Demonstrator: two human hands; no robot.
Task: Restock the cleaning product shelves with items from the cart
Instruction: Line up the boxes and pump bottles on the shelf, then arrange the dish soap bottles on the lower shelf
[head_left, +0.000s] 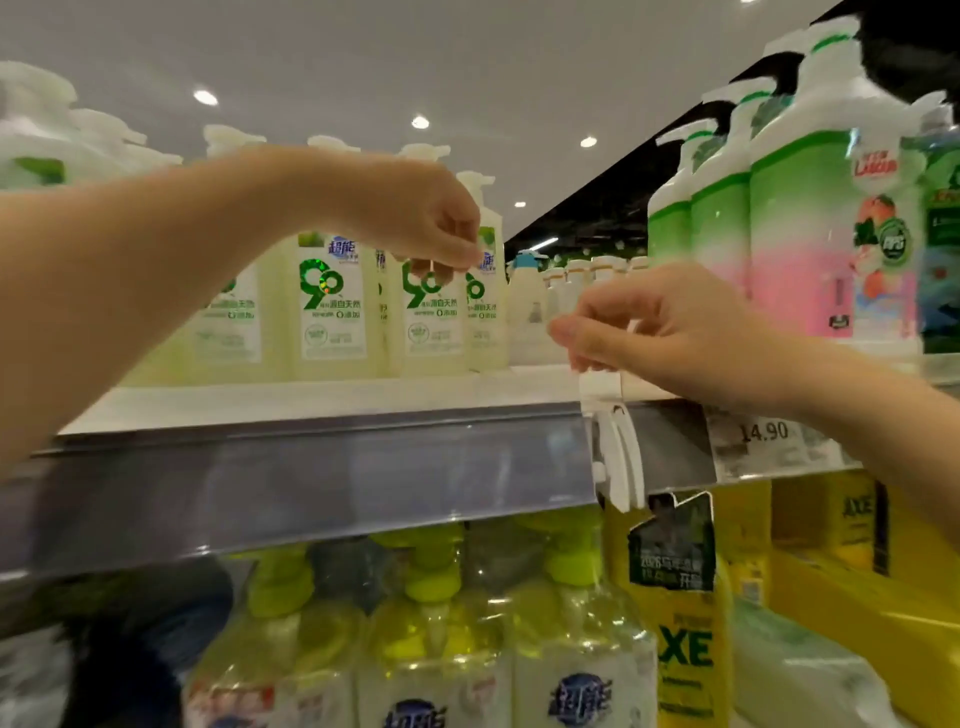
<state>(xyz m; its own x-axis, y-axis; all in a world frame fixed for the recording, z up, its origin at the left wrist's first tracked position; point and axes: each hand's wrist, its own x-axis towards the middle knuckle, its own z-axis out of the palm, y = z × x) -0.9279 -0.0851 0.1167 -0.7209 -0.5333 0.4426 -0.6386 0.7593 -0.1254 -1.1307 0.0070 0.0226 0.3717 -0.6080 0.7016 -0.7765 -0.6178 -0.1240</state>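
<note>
On the top shelf (291, 402) stands a row of pale green pump bottles (330, 306). My left hand (431, 223) reaches over them, its fingertips pinched on the thin upper edge of a clear plastic divider (519, 312) that barely shows. My right hand (660, 332) is at the shelf's front edge, fingers curled round the divider's white front piece (602, 387). A white clip (615, 457) hangs on the price rail just below. Neither hand holds a bottle.
Green-and-pink pump bottles (800, 244) stand at the right of the top shelf. The grey price rail (311, 478) carries a 14.90 tag (763, 434). Below are yellow-green bottles in plastic wrap (431, 623) and yellow AXE packs (685, 649).
</note>
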